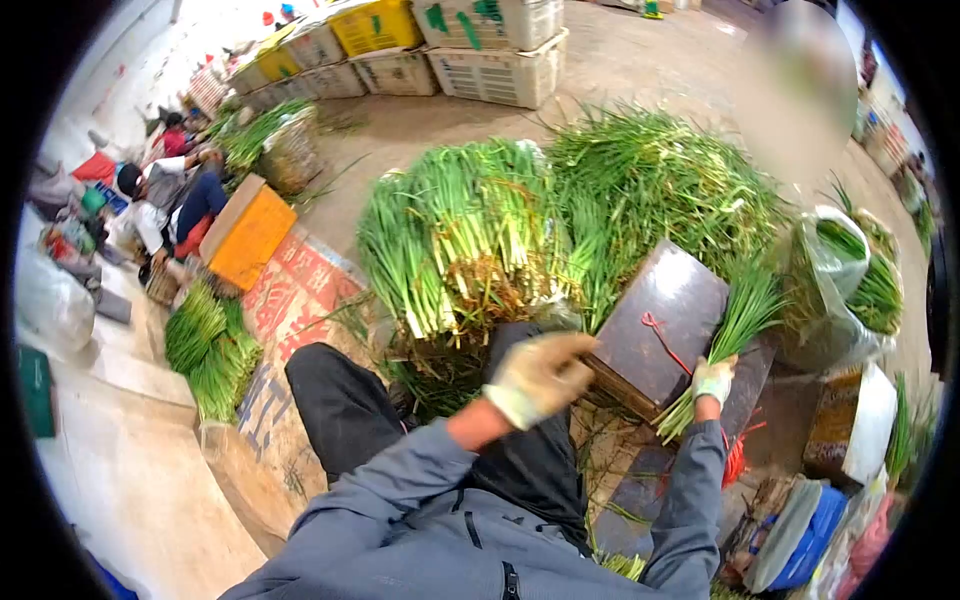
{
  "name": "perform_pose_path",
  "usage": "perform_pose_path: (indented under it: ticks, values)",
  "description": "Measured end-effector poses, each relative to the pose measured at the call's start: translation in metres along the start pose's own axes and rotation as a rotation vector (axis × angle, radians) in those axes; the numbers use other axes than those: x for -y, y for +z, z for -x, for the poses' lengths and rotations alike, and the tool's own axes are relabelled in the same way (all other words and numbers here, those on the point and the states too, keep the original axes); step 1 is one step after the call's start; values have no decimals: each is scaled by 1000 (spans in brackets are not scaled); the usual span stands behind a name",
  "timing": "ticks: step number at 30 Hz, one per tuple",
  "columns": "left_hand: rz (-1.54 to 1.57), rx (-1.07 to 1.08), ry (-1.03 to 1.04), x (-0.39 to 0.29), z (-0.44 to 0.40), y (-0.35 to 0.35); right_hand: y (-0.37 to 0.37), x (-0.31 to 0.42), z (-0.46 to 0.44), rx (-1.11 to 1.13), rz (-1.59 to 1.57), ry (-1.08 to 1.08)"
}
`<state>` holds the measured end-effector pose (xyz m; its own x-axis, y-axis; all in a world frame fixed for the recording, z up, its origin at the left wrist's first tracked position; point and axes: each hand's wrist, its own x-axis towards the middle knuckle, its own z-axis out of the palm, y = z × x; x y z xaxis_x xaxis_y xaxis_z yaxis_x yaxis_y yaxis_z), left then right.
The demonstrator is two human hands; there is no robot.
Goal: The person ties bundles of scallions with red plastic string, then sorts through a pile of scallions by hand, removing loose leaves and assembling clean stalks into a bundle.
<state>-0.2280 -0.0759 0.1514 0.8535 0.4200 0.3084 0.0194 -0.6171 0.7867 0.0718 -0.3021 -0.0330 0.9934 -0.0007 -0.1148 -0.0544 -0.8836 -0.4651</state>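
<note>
A bunch of green stalks (745, 308) is held in my right hand (713, 380), which wears a pale glove and has its fingers wrapped round it. The bunch lies over the right side of a dark board (665, 320), where a red string (668, 345) rests. My left hand (540, 380), also gloved, is over my knee, left of the board; motion blurs its fingers, and I cannot tell what it holds, if anything. Upright green bundles (465, 235) stand in front of my knees, roots facing me. Behind the board spreads a loose green heap (660, 180).
Crates (500, 75) line the back. A person (165, 205) sits at the left near an orange box (248, 235) and green bundles (212, 345). To the right are a plastic-lined basket (850, 270), a box (850, 425) and red string (735, 460).
</note>
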Motion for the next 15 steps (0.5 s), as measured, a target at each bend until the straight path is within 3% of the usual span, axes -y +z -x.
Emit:
perform_pose_path:
  ticks: [1, 2, 3, 5, 7, 9, 11, 12, 15]
  values:
    - [-122, -138, 69, 19, 5, -35, 1, 7, 12, 4, 154, 18]
    - [-82, -245, -311, 27, 14, -65, 9, 8, 20, -52, 210, -29]
    - [-182, -349, -378, 56, 24, -95, 16, 10, 28, -106, 269, -76]
    - [-374, -520, -708, 103, 40, -151, 12, 32, 41, -192, 321, -139]
    - [-661, -545, -812, 179, 70, -174, -13, 79, 71, -242, -82, -494]
    - [171, -390, -1247, 188, 62, -178, -6, 123, 102, 203, -580, -600]
    - [199, -309, -1249, 195, 63, -161, -35, 189, 178, 223, -559, -928]
    - [316, -329, -1135, 222, 74, -152, -31, 208, 205, 279, -558, -980]
    - [418, -411, -1076, 204, 90, -156, -18, 253, 264, 439, -559, -1088]
